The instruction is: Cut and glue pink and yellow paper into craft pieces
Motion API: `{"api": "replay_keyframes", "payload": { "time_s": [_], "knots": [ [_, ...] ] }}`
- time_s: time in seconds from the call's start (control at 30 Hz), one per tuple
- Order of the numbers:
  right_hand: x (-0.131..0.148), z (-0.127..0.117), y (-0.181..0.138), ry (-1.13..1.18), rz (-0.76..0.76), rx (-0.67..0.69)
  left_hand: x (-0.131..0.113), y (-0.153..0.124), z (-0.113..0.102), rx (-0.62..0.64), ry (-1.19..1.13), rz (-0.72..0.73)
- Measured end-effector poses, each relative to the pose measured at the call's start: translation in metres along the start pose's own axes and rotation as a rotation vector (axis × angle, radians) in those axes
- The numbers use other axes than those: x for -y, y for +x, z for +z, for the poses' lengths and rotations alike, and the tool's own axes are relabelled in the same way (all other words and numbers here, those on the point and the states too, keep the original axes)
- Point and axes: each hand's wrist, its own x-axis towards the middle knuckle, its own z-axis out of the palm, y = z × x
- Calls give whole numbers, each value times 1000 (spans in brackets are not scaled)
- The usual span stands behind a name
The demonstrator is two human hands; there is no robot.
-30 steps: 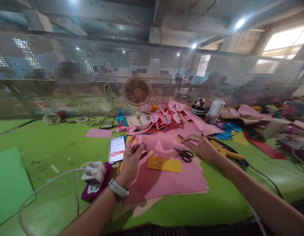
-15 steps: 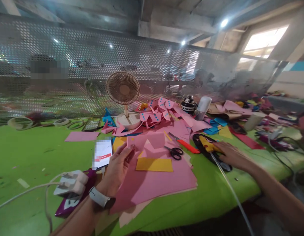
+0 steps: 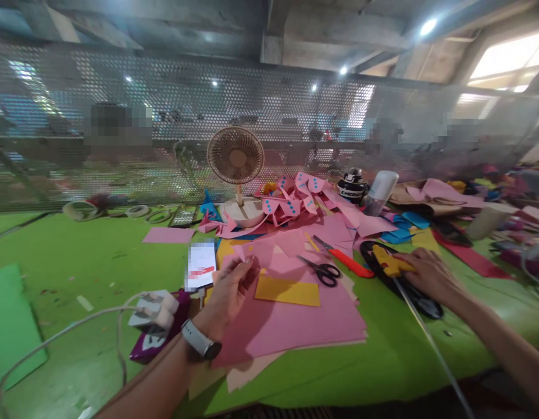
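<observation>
My left hand, with a white watch on the wrist, pinches the edge of a small pink paper piece above a stack of pink sheets. A yellow strip lies on that stack. My right hand is closed around a yellow glue gun that rests over a black oval stand; its cord runs toward me. Black-handled scissors and a red-handled cutter lie between my hands.
A phone lies left of my left hand, next to a white power adapter with cable. A small desk fan and a heap of pink dotted paper shapes stand behind. A perforated metal screen closes the back.
My right hand left the pink paper, moved right and took hold of the glue gun. My left hand stays on the pink piece. The view shifted slightly.
</observation>
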Motion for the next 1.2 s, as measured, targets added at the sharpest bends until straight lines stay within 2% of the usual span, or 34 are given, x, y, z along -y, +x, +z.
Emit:
{"api": "replay_keyframes", "payload": {
  "time_s": [0.17, 0.27, 0.5, 0.57, 0.7, 0.77, 0.83, 0.9, 0.97, 1.07, 1.2],
  "knots": [
    [-10, 14, -13, -68, 83, -149, 0, -1, -1, 22, 15, 22],
    [-8, 16, -17, -62, 56, -136, 0, -2, 0, 47, 40, 19],
    [15, -6, -7, -199, -54, -142, 0, -5, 2, 57, 68, 21],
    [15, -11, -4, -164, -26, -146, 0, -5, 2, 67, 78, 28],
    [12, -17, 1, 135, 148, -169, -1, -5, 4, 92, 90, 43],
    [18, -23, 4, 397, 248, -221, -1, -6, 5, 95, 85, 41],
    [34, -34, 7, 757, 333, -239, 0, -6, 5, 91, 82, 37],
    [57, -46, 11, 1104, 394, -101, 0, -7, 4, 88, 88, 27],
    [85, -56, 14, 1335, 424, -38, 0, -7, 4, 92, 94, 15],
    [123, -64, 20, 1526, 421, 10, -1, -7, 2, 88, 90, 20],
    [165, -70, 31, 1702, 351, 161, -2, -8, 2, 40, 84, 30]
  ]
}}
